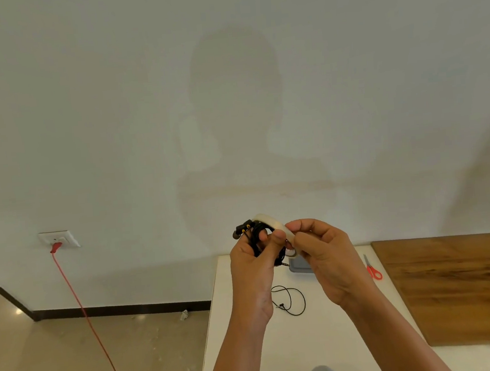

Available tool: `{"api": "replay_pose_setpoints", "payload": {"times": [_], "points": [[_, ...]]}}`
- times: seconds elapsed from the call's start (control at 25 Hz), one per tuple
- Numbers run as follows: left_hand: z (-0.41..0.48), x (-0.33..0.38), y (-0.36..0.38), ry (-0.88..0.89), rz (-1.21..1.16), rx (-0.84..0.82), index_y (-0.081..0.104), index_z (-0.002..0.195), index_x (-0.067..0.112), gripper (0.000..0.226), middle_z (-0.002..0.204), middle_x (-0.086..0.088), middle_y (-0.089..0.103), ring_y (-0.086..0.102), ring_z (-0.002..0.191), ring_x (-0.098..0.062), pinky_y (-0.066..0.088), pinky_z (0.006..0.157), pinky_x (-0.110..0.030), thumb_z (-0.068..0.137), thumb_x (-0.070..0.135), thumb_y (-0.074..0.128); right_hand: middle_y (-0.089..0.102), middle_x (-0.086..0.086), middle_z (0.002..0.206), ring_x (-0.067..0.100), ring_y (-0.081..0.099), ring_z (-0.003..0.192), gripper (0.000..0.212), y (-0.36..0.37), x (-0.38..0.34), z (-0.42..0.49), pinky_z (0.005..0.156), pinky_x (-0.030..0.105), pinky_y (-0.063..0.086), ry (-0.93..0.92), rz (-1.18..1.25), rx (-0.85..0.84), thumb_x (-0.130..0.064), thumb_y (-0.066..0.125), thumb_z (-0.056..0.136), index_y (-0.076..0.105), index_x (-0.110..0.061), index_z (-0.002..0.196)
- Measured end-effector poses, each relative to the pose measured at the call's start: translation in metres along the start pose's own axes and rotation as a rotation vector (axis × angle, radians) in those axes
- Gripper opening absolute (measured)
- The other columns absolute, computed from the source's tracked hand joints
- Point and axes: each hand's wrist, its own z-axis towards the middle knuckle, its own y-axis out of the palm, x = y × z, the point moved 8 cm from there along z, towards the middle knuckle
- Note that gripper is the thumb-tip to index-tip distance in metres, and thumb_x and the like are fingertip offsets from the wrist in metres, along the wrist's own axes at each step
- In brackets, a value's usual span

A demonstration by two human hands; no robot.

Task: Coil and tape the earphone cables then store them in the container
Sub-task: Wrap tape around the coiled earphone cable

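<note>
Behind the raised hands stood a plain pale wall, carrying the soft shadow of a person's head and shoulders. Below the hands lay a white table, and to the right of them a brown wooden board rested on its surface. Far to the left of the hands, a red cable hung from a wall socket down to the floor.

The left hand was closed around a coiled black earphone cable, thumb pressed on top, with the earbuds sticking out to the upper left. The right hand pinched a roll of clear tape held directly against the coil, fingers shut on the roll's edge.

Under the hands, partly hidden by them, sat a grey container on the table. Lower, between the two wrists, a second black earphone cable lay loose on the tabletop. To the right of the right hand, red-handled scissors lay near the board's edge.
</note>
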Motion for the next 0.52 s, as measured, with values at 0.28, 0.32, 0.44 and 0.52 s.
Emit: {"api": "replay_pose_setpoints", "payload": {"times": [0.28, 0.32, 0.44, 0.52], "points": [[-0.0043, -0.0022, 0.0038, -0.011, -0.059, 0.003, 0.068, 0.093, 0.014, 0.01, 0.086, -0.005, 0.071, 0.066, 0.086, -0.017, 0.053, 0.079, -0.028, 0.083, 0.017, 0.07, 0.071, 0.006, 0.074, 0.015, 0.067, 0.072, 0.01, -0.0035, -0.0027, -0.0038, 0.072, 0.022, 0.053, -0.025, 0.016, 0.031, 0.0, 0.069, 0.078, 0.071, -0.006, 0.085], [-0.0042, -0.0024, 0.0035, -0.011, -0.064, 0.006, 0.067, 0.092, 0.013, 0.009, 0.085, -0.006, 0.07, 0.065, 0.085, -0.017, 0.053, 0.079, -0.029, 0.084, 0.016, 0.07, 0.072, 0.007, 0.077, 0.017, 0.066, 0.074, 0.01, -0.0037, -0.0014, -0.0045, 0.075, 0.024, 0.052, -0.019, 0.022, 0.033, -0.001, 0.07, 0.077, 0.072, -0.006, 0.086], [-0.0048, -0.0006, 0.0039, 0.014, -0.045, 0.0, 0.066, 0.09, 0.013, 0.008, 0.083, -0.006, 0.068, 0.064, 0.083, -0.017, 0.053, 0.076, -0.027, 0.084, 0.016, 0.07, 0.07, 0.01, 0.08, 0.019, 0.062, 0.077, 0.01, -0.0031, -0.0005, -0.0059, 0.083, 0.032, 0.048, -0.002, 0.027, 0.016, -0.003, 0.064, 0.083, 0.073, -0.006, 0.086], [-0.0066, 0.0012, 0.0061, 0.024, -0.041, -0.008, 0.067, 0.09, 0.014, 0.008, 0.081, -0.005, 0.068, 0.064, 0.081, -0.016, 0.052, 0.074, -0.026, 0.083, 0.017, 0.07, 0.068, 0.007, 0.075, 0.017, 0.062, 0.074, 0.007, -0.005, -0.0017, -0.0044, 0.083, 0.032, 0.048, -0.006, 0.031, 0.04, -0.003, 0.066, 0.082, 0.073, -0.005, 0.084]]}}
